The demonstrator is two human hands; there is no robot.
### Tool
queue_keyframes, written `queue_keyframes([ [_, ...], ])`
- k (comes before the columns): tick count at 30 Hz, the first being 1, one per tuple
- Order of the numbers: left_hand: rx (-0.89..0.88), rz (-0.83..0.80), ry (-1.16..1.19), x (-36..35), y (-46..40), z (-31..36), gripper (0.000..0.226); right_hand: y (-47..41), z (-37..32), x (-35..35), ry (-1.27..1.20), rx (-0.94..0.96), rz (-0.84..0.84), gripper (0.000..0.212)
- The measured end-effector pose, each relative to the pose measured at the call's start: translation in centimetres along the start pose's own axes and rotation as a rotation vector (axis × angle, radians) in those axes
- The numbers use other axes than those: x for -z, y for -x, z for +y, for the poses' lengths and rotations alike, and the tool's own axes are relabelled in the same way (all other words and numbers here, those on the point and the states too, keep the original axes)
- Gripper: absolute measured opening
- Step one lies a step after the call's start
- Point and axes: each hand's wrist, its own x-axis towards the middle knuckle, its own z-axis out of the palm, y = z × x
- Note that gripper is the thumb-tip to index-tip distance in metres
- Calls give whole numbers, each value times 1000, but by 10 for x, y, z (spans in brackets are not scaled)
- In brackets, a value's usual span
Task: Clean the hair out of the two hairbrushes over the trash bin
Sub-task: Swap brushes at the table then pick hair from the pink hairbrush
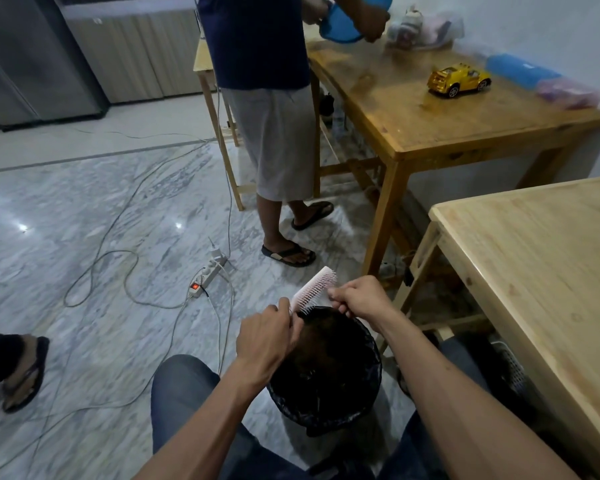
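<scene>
Our left hand (264, 337) clamps the brush (314, 289) handle; right hand (357, 296) pinches bristles, low centre. Hair may miss the bin (371, 375).

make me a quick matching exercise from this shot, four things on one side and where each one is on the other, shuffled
Things:
1. pink hairbrush
2. yellow toy car
3. power strip
4. trash bin

Places:
A. on the marble floor among cables
B. between the seated person's knees
C. on the darker wooden table
D. held in both hands over the bin

Pairs: 1-D, 2-C, 3-A, 4-B

The left hand holds the handle end; the right hand is at the bristles.
</scene>
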Motion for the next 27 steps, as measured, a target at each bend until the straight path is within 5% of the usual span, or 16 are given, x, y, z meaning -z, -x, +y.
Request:
queue_keyframes([
  [10,47,54,23,-5,0,-7,23,1,11,23,208,-69,-78,9],
  [16,-32,91,27,0,-1,-3,26,-4,-1,13,-71,-118,-170,46],
  [21,-36,88,-27,-1,0,-5,18,-8,-2,-4,-114,-120,0,13],
  [27,111,56,77,5,-1,-22,21,-2,1,16,107,-211,-106,15],
])
